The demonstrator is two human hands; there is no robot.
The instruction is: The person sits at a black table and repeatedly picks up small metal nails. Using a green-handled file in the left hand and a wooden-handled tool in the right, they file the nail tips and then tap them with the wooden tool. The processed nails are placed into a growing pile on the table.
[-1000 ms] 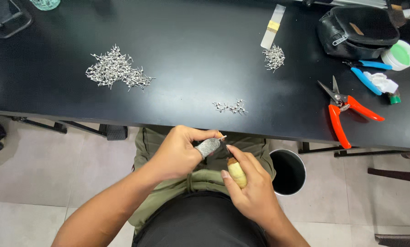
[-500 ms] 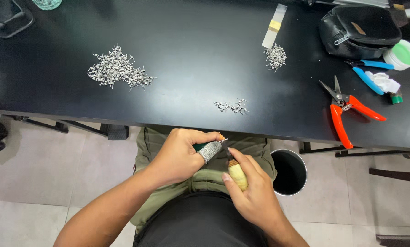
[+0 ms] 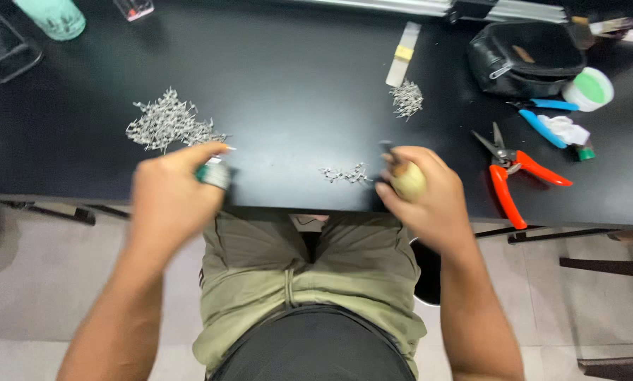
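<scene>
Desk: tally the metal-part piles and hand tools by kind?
Piles of small metal parts: 3, large, small, scattered few
Orange-handled snips: 1
Blue-handled tool: 1
Total: 5

Pin heap (image 3: pixel 166 127) lies left on the worktop (image 3: pixel 295 85); small cluster (image 3: pixel 344 173) near edge; cutters (image 3: pixel 515 173) right; pouch (image 3: pixel 524 60) far right.

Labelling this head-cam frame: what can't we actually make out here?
- Object in the left hand: head view, motion-blurred and wrapped by fingers; only a grey-green end shows.
- Yellowish object in the right hand: mostly covered by the palm, kind unclear.
- Small metal pieces: too small to identify individually.
- Teal cup: cut off by the top edge.
- Black pouch: contents hidden inside.
</scene>
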